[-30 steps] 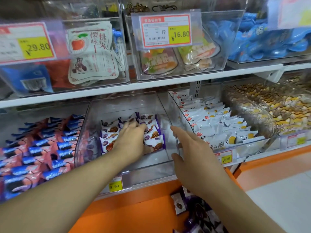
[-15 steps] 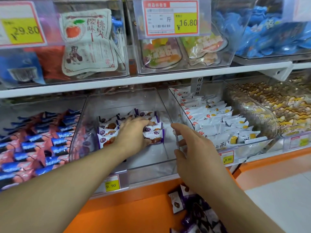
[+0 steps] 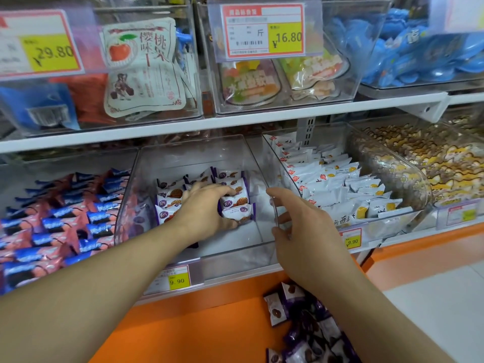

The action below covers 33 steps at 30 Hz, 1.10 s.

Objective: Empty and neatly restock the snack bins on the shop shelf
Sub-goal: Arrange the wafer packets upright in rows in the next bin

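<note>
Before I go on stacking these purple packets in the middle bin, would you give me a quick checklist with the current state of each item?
1. Left hand on the purple packets inside the clear middle bin: ok.
2. Right hand steadying the bin's right front corner: ok, fingers at the wall.
3. Packets lined up in neat rows: not ok, some tilt behind the hand.
4. Bin filled: not ok, front and right side are bare.
5. More stock within reach: ok, loose purple packets lie below the shelf.
6. Price tag matches the product: cannot tell.
</note>
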{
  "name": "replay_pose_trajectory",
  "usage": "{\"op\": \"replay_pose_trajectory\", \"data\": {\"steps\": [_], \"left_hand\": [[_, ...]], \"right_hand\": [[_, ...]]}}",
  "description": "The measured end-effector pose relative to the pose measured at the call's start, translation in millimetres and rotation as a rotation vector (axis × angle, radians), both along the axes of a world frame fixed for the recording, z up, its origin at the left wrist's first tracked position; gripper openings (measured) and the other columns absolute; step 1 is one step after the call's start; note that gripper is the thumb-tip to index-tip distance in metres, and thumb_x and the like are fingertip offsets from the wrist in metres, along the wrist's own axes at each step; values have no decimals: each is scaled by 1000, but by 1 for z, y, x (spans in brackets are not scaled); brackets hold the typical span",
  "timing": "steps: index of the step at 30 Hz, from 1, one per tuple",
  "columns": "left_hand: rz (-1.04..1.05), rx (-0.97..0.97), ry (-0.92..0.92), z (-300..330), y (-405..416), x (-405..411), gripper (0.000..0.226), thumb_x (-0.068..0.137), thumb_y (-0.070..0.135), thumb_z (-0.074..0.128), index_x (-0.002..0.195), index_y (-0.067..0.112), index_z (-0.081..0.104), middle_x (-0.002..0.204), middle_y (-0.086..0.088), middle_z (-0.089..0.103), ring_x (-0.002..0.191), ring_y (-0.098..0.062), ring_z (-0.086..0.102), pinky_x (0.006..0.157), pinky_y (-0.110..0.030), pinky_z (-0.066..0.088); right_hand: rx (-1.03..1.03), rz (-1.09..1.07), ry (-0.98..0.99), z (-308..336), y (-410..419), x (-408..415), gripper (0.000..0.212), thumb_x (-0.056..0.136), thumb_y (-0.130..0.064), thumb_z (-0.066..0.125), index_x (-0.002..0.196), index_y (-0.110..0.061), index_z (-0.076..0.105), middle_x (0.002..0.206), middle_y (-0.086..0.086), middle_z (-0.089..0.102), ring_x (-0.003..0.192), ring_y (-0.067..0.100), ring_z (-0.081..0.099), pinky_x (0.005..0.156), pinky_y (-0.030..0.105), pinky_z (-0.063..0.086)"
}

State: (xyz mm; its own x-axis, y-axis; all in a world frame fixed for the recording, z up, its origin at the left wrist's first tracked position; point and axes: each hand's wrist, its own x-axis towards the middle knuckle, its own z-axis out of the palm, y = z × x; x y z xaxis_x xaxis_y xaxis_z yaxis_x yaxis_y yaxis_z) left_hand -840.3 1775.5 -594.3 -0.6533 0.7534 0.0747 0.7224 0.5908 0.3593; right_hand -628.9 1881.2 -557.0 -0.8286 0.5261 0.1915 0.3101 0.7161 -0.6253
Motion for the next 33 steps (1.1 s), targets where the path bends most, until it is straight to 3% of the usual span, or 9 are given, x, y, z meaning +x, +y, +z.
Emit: {"op": "replay_pose_trajectory", "data": {"steps": [5,8,10,13,15,23,27,31,33], "left_hand": [[-20,21,31,10,-10,6,76,75,59,84,143,41,55,150,14,53,139,-21,35,110,-41,28],[-28,-13,84,13,-17,6,68,79,57,82,141,39,58,147,11,56,138,-24,38,111,-44,31],[-12,-15,112,11,-18,4,53,82,53,81,131,37,66,138,9,62,132,-25,44,109,-45,36],[41,68,135,4,-15,-2,17,88,46,78,101,36,74,119,9,69,120,-26,53,105,-48,42],[62,113,127,1,-11,-3,9,89,43,77,93,35,73,113,7,69,116,-27,55,103,-49,44],[25,128,107,-1,-10,2,24,90,43,77,110,32,71,122,5,66,123,-26,52,106,-48,43],[-2,280,37,18,-21,28,24,93,42,73,116,33,72,127,10,65,124,-19,51,106,-40,43],[-170,505,-20,49,-69,88,20,93,36,74,112,30,74,116,15,66,111,-3,59,97,-26,47],[-226,452,-139,-3,-73,120,22,91,34,78,111,29,73,115,16,67,111,-4,62,93,-20,47]], "right_hand": [[-15,4,-11,1,1,3,70,96,-9,66,151,-44,41,124,-15,57,96,1,55,71,6,40],[-39,-2,-22,4,-2,6,70,97,-11,67,152,-45,39,130,-12,59,102,5,57,81,13,44],[-43,-6,-26,5,-4,8,71,97,-12,67,153,-45,38,132,-11,60,104,8,59,85,20,49],[-38,-11,-30,6,-6,8,71,98,-14,68,154,-44,38,134,-10,60,102,7,59,84,20,49],[-42,-9,-28,7,-7,8,70,98,-14,67,154,-44,38,134,-10,60,101,6,59,85,20,50],[-67,-10,-5,6,-3,4,64,99,-13,66,151,-41,42,132,-10,62,105,7,61,87,20,53],[-81,14,9,12,0,7,62,97,-18,69,149,-45,46,131,-11,61,107,5,62,94,30,57],[-109,130,17,28,14,29,44,91,-19,75,127,-43,67,116,-16,67,96,1,69,87,28,58],[-164,225,-71,34,21,44,31,91,-19,78,113,-39,74,109,-15,73,96,3,71,86,28,58]]}}
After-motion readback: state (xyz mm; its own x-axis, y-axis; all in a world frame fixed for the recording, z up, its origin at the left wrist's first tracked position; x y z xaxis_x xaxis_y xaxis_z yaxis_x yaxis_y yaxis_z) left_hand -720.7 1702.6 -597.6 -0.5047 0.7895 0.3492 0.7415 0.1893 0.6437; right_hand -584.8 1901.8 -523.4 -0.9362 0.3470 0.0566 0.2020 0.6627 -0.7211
